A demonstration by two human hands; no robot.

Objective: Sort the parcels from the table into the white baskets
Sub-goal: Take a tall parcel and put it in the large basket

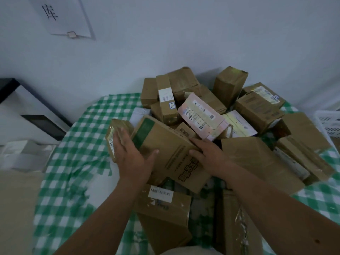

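A heap of brown cardboard parcels (257, 107) lies on a table with a green-and-white checked cloth (77, 144). My left hand (130, 153) lies with straight fingers on a small brown parcel (114, 131) at the heap's left edge, its thumb spread toward a large cardboard box (165, 150) with a green band. My right hand (207, 153) grips that large box at its right edge, thumb on the top face. A pink parcel (200, 115) with labels lies just behind. Part of a white basket (329, 124) shows at the far right edge.
Another labelled brown box (165, 205) lies close to me under my left forearm, and a taped one (237, 223) under my right. A white wall backs the table, with a paper sheet (62, 17) on it. A black-framed unit (42, 122) stands to the left.
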